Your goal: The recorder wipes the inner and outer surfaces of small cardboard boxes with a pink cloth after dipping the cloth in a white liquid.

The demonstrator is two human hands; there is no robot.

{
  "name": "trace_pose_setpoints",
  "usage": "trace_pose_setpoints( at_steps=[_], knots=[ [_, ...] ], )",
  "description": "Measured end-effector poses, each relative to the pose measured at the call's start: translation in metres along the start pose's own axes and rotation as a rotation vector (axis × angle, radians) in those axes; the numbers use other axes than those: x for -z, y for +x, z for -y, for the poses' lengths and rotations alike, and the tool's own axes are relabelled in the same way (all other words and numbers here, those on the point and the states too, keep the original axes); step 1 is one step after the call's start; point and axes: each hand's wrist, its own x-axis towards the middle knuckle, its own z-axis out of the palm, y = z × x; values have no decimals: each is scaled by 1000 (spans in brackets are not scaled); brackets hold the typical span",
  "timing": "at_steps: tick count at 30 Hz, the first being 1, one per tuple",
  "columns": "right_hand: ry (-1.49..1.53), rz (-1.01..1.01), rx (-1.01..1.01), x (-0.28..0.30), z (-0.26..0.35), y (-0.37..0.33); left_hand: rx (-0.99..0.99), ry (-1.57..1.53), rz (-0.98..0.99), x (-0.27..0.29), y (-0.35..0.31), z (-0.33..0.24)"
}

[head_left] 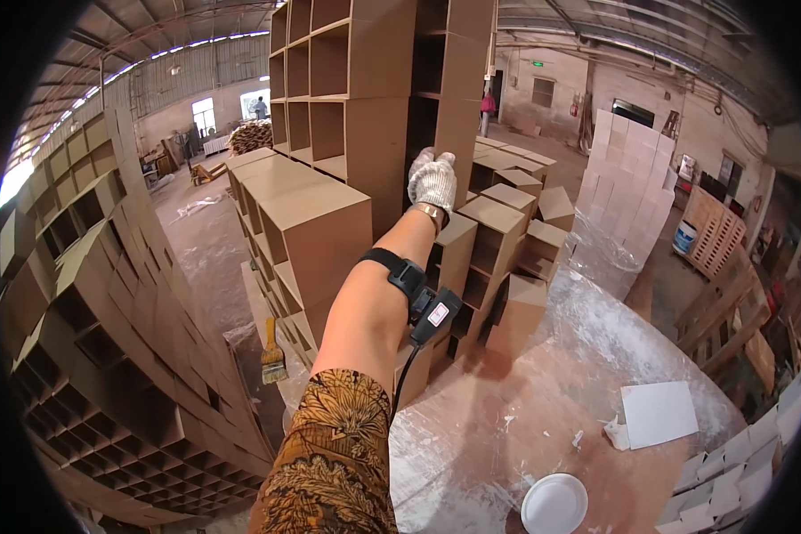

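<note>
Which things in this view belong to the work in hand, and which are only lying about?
Apparently in the work:
gloved hand
tall brown compartmented stack, nearest the hand

Seemingly just lying about:
paintbrush
round white dish
white sheet

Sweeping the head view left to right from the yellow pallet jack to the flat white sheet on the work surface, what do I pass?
Yellow pallet jack → brush → gloved hand → round white dish → flat white sheet. Left out: cardboard units, which overlap others in the order.
</note>
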Motion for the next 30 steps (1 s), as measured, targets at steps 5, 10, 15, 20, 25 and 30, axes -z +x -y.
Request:
trace_pose_setpoints(
  at_steps=[5, 10, 15, 20, 25, 30],
  knots=[
    [4, -39, 9, -1, -1, -4, -74, -152, -5, 1, -12, 0],
    [68, -71, 20, 0, -3, -12, -20, -790, 204, 8, -36, -28],
    [125, -109, 39, 4, -4, -24, -32, -750, 293, 9, -84, -56],
    [179, -157, 57, 11, -8, -40, -58, -814, 472, 6, -132, -54],
    [277, -212, 67, 12, -9, -55, 4, -732, 554, 13, -208, -45],
    [121, -109, 334, 47, -19, -43, 73, -723, 628, -6, -282, 15]
  ],
)
